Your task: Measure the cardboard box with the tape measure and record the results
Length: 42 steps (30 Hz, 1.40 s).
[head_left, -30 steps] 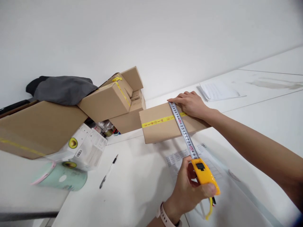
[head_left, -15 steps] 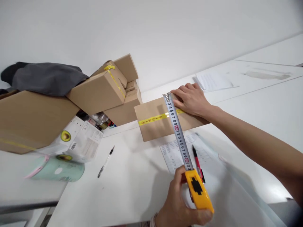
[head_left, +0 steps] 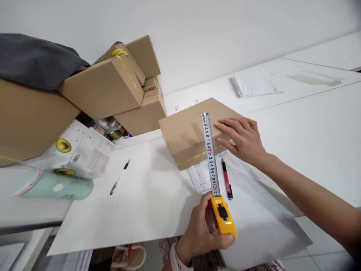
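My left hand (head_left: 201,227) is closed around a yellow tape measure (head_left: 222,217). Its steel blade (head_left: 209,150) runs out away from me, over a flat cardboard box (head_left: 186,130) sealed with yellow tape. The blade's hook hangs above the box's top. My right hand (head_left: 242,137) lies on the box's near right side with fingers stretched out. A printed sheet (head_left: 203,177) pokes out from under the box, and a red pen (head_left: 226,178) lies on it right of the blade.
Stacked cardboard boxes (head_left: 113,84) with a dark cloth (head_left: 34,60) fill the left. A white avocado-print box (head_left: 84,152), a mint bottle (head_left: 59,188) and a black pen (head_left: 120,177) lie left of centre. Papers (head_left: 252,84) sit far right. The table's front edge (head_left: 118,241) is near.
The box has been tipped over, so its yellow tape now runs along the near side. My right hand slid from the far edge to the near right side. The view dropped lower.
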Each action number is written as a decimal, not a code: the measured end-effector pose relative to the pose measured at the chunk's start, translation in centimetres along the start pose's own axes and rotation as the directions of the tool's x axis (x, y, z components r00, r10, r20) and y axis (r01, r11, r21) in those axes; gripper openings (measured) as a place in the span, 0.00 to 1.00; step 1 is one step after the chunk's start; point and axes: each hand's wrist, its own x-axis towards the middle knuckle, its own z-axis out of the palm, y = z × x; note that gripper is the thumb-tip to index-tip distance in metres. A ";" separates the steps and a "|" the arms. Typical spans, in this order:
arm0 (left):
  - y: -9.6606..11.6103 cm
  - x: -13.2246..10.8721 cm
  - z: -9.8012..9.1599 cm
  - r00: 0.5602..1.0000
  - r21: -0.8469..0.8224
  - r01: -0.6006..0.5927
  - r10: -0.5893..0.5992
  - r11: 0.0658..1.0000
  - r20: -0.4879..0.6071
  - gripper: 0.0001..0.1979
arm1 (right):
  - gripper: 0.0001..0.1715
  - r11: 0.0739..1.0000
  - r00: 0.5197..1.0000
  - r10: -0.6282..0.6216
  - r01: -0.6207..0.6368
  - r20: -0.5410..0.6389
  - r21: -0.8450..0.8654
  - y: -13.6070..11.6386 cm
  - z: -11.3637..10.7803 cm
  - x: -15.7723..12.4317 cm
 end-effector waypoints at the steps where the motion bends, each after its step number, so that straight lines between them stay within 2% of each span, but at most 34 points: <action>1: -0.1 0.0 0.0 1.000 0.005 -0.002 0.002 1.000 0.000 0.36 | 0.24 1.000 1.000 0.001 -0.001 0.004 0.004 -0.2 0.0 0.4; 7: -0.3 -0.2 0.0 1.000 0.017 -0.020 0.020 1.000 -0.012 0.36 | 0.21 0.997 0.998 0.054 -0.053 -0.011 0.049 -2.1 0.2 2.2; 10: -0.3 -0.2 -0.1 1.000 0.026 -0.021 0.021 0.999 -0.005 0.37 | 0.19 0.958 0.978 0.197 -0.177 -0.071 0.225 -3.5 -0.8 1.9; 12: -0.4 -0.2 -0.3 0.999 0.059 -0.034 0.033 0.998 0.010 0.38 | 0.20 0.840 0.934 0.355 -0.296 -0.048 0.455 -4.2 -2.0 1.5; 14: -0.5 -0.2 -0.5 0.999 0.111 -0.041 0.039 0.993 0.024 0.39 | 0.22 0.618 0.892 0.448 -0.363 0.068 0.697 -4.6 -3.3 1.5; 16: -0.6 -0.1 -0.8 0.999 0.156 -0.032 0.027 0.987 0.033 0.41 | 0.24 0.394 0.887 0.431 -0.352 0.167 0.849 -4.7 -4.7 2.1; 17: -0.7 -0.1 -0.9 0.999 0.179 -0.030 0.023 0.983 0.038 0.42 | 0.24 0.324 0.896 0.406 -0.326 0.180 0.888 -4.8 -5.3 2.5; 19: -0.8 -0.1 -1.1 0.998 0.238 -0.033 0.019 0.971 0.058 0.43 | 0.21 0.279 0.915 0.372 -0.269 0.155 0.922 -5.0 -6.5 3.3; 22: -1.2 -0.3 -1.1 0.997 0.292 -0.032 0.010 0.956 0.074 0.46 | 0.15 0.334 0.908 0.412 -0.229 0.077 0.914 -5.6 -7.6 3.5; 24: -1.5 -0.4 -0.9 0.999 0.230 -0.024 0.016 0.973 0.037 0.51 | 0.14 0.364 0.901 0.428 -0.249 0.076 0.897 -6.3 -7.7 2.4; 28: -1.8 -0.4 -0.6 0.999 0.098 -0.029 0.031 0.995 -0.013 0.65 | 0.15 0.375 0.896 0.358 -0.397 0.265 0.838 -8.2 -6.4 -2.2; 31: -1.8 -0.2 -0.7 0.999 0.141 -0.044 0.044 0.989 0.005 0.69 | 0.10 0.488 0.881 0.299 -0.472 0.367 0.734 -8.9 -5.2 -5.5; 34: -2.2 -0.1 -0.8 0.998 0.178 -0.067 0.065 0.982 0.015 0.69 | 0.12 0.621 0.840 0.404 -0.542 0.362 0.567 -8.0 -4.0 -7.2; 36: -2.4 -0.2 -0.7 0.997 0.176 -0.074 0.073 0.982 0.011 0.69 | 0.18 0.682 0.784 0.511 -0.619 0.352 0.388 -6.9 -3.0 -7.7; 39: -2.1 -0.6 -1.0 0.995 0.213 -0.096 0.102 0.972 -0.017 0.66 | 0.26 0.764 0.720 0.535 -0.636 0.442 0.110 -5.6 -1.2 -8.2; 41: -0.6 -0.7 -1.9 0.971 0.319 -0.198 0.229 0.927 -0.063 0.61 | 0.28 0.820 0.703 0.490 -0.572 0.515 0.000 -5.3 -0.3 -8.5; 42: 0.6 -0.5 -2.6 0.937 0.402 -0.280 0.339 0.872 -0.083 0.57 | 0.27 0.846 0.703 0.461 -0.533 0.541 -0.028 -5.3 0.0 -8.6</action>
